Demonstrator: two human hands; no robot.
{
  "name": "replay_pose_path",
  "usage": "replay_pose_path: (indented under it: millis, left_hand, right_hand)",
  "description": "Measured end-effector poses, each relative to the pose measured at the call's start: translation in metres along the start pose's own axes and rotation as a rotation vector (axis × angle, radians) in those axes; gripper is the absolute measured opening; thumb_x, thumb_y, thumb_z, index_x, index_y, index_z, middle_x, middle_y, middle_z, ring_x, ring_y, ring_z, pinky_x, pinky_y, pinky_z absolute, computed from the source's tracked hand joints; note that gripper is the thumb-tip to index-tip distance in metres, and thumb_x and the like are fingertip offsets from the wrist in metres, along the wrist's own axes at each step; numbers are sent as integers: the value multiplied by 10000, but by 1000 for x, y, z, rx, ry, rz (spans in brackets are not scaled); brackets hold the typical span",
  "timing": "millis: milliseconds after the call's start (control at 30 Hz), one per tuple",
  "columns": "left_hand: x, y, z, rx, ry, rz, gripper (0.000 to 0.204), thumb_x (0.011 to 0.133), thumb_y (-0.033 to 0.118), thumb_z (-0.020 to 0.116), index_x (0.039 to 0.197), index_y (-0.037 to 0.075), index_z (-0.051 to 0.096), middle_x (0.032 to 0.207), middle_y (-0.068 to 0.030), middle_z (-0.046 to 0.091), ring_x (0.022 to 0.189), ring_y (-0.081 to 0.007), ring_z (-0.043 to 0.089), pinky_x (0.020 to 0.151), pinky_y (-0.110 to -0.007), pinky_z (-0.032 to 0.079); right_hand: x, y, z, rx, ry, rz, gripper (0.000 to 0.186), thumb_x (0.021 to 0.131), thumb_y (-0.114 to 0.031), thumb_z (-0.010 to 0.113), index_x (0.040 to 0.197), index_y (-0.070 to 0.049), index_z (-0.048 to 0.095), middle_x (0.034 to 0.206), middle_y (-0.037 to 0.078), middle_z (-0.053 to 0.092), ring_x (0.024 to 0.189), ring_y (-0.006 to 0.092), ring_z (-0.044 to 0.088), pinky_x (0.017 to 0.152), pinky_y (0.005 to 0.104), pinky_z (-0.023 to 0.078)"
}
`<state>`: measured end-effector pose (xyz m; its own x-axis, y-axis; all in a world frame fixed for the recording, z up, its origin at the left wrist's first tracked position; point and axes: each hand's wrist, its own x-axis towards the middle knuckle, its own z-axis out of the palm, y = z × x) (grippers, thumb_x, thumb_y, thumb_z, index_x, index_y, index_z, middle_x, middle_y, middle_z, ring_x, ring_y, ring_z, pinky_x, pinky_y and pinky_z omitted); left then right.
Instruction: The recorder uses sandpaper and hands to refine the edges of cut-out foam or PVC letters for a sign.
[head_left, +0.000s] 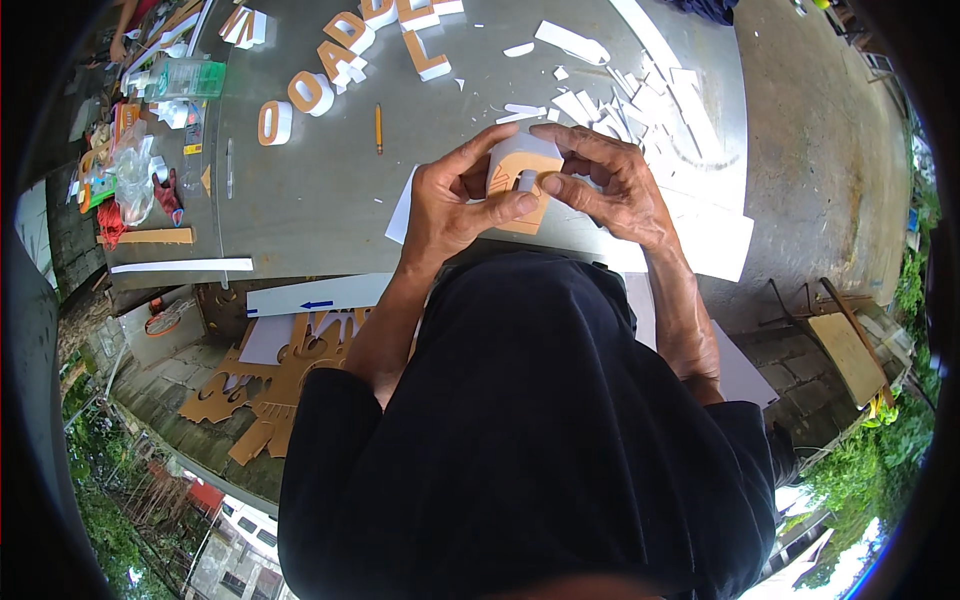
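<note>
Holding one tan-faced, pale-sided piece (pixel 530 163) between them, the left hand (pixel 445 195) and right hand (pixel 620 190) showed in the head view — both curled narrow, two thumbs near its face, fingers at its sides. That piece was above the near part of the grey table (pixel 300 200). One pencil (pixel 379 130) lay beyond the left hand. At least seven letter-shaped pieces (pixel 415 52) stood farther off, some cut by the upper edge. White scraps (pixel 600 105) — too many to count — lay beyond the right hand. One bottle (pixel 188 78) with green contents was at far left.
</note>
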<state>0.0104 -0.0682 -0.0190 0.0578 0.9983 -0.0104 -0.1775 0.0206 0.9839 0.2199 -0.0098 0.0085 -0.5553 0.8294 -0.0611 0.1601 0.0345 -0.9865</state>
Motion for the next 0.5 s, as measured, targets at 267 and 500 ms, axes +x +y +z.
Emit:
replay_pose_path:
  millis: [267, 500]
  left_hand:
    - [10, -19, -11, -71, -100, -327, 665, 771, 136, 852, 1344, -44, 566, 1099, -143, 699, 984, -178, 674, 861, -295, 546]
    - [16, -21, -26, -194, -23, -315, 788, 899, 529, 675, 1349, -97, 509, 1101, -221, 680, 956, -255, 706, 865, -445, 593]
  right_hand:
    - [4, 42, -3, 229, -78, 290, 521, 836, -212, 787, 1190, 133, 624, 931, 178, 714, 767, 190, 664, 773, 320, 545]
    - [0, 43, 10, 800, 187, 307, 460, 868, -158, 696, 1160, 182, 591, 1056, 228, 684, 959, 279, 681, 918, 411, 539]
